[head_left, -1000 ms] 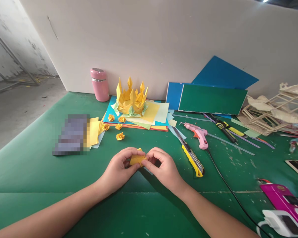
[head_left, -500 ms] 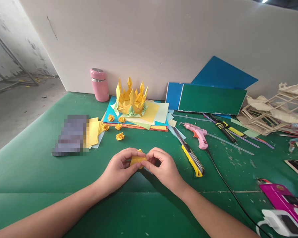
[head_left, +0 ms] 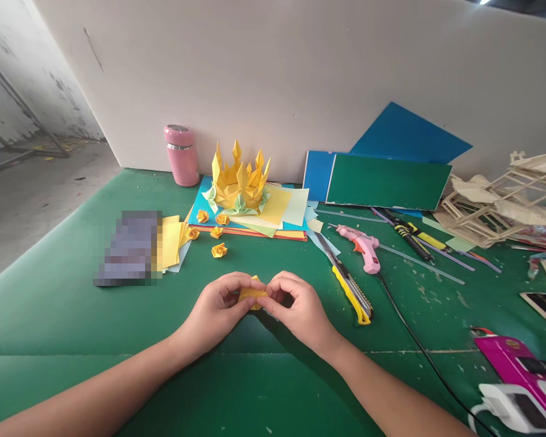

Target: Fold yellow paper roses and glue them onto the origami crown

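Head view: hands [head_left: 218, 303] [head_left: 298, 308] pinching yellow paper [head_left: 252, 294]; rosettes [head_left: 219, 250] beyond; cutter [head_left: 351, 291], glue gun [head_left: 367, 246] rightward.

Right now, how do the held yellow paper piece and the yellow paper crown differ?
Support: the yellow paper piece is between the left hand and right hand; the yellow paper crown stands on the paper stack.
Size: the crown is much larger than the piece.
Shape: the crown has upright spikes and pale green pieces around its base; the piece shows a flattish face, partly covered.
Shared: both are yellow folded paper.
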### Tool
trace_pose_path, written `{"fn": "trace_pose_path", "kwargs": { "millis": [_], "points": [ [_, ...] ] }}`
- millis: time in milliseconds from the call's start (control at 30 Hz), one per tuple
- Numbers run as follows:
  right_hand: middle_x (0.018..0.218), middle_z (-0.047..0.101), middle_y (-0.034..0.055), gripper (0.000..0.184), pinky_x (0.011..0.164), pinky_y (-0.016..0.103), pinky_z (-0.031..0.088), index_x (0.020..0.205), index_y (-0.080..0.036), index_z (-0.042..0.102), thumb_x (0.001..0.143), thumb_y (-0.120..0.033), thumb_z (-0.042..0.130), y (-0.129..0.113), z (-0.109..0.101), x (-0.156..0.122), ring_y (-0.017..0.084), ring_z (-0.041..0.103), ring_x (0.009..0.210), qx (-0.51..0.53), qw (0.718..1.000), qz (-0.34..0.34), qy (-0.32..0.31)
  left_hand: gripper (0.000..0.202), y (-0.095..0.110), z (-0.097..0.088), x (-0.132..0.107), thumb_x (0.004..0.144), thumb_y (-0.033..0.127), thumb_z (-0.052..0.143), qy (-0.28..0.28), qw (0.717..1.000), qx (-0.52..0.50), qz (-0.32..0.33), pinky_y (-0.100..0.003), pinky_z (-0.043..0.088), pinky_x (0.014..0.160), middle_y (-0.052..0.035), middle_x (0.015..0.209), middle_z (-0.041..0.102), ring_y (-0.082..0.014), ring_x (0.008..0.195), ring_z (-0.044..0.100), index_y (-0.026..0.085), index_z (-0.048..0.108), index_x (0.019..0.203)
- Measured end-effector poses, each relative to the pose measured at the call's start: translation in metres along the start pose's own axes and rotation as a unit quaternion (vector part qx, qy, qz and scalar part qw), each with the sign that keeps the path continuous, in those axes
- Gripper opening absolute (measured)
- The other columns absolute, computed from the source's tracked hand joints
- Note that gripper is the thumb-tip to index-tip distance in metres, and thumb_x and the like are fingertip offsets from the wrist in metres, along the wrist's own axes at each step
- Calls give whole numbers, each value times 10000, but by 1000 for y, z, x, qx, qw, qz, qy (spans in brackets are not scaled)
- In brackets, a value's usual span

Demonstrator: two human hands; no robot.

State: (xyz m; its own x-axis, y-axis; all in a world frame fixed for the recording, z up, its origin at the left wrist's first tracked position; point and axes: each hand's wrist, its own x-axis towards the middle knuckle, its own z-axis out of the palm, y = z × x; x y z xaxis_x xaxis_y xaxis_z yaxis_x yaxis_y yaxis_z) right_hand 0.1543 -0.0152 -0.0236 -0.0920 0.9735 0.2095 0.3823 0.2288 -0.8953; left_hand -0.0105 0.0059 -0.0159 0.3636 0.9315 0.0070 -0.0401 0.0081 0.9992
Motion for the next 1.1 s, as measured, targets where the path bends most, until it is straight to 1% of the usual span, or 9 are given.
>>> {"fn": "trace_pose_path", "kwargs": {
  "millis": [167,367,467,567,667,800,900,1100],
  "points": [
    [647,524,-5,214,523,233,403,603,-192,553,761,-307,641,0,0,0,122,480,590,0,1000,2,3,116,-2,-1,-1,698,226,689,5,1000,7,8,-291,569,698,-24,836,632,-165,760,638,192,725,803],
    [650,528,-3,251,521,233,401,606,-193,544,778,-353,634,0,0,1,120,474,586,4,1000,-4,8,144,-4,-2,-3,723,180,656,4,997,60,45,-289,557,717,-33,860,639,-171,790,631,214,731,842],
    [674,544,-1,259,541,237,404,618,-197,525,770,-375,636,-1,0,1,121,472,597,18,1000,-1,12,152,-4,-2,-2,725,177,650,0,997,68,46,-289,556,720,-36,874,637,-172,801,631,220,730,847],
    [676,565,-5,258,548,239,405,640,-198,518,760,-395,633,-1,0,0,119,483,592,61,998,30,-7,159,-4,-2,-2,722,180,649,1,997,63,46,-292,557,720,-39,886,638,-174,803,634,221,729,853],
    [616,529,-30,258,526,232,389,655,-198,508,751,-400,635,-1,0,-1,107,474,554,102,992,71,-30,160,-3,-2,-1,727,183,643,-3,996,71,57,-292,553,713,-42,879,645,-175,797,634,222,731,855],
    [612,506,-41,259,517,224,377,653,-198,490,748,-387,638,-1,0,-1,100,470,555,132,987,81,-39,171,-3,-2,-2,725,180,647,-8,994,87,67,-305,546,735,-47,874,646,-183,809,633,223,736,865],
    [602,491,-48,267,512,223,376,641,-204,469,743,-383,640,-1,1,-1,99,463,549,140,986,77,-39,188,-3,-3,-2,718,169,655,-13,996,67,63,-307,547,760,-42,897,637,-180,826,636,227,735,879],
    [602,505,-43,300,525,234,393,638,-207,463,724,-416,660,0,1,0,110,486,560,145,985,84,-32,201,-2,-2,-2,706,158,678,-32,999,15,36,-283,558,743,-23,898,619,-156,801,639,226,728,888]
  ]
}}
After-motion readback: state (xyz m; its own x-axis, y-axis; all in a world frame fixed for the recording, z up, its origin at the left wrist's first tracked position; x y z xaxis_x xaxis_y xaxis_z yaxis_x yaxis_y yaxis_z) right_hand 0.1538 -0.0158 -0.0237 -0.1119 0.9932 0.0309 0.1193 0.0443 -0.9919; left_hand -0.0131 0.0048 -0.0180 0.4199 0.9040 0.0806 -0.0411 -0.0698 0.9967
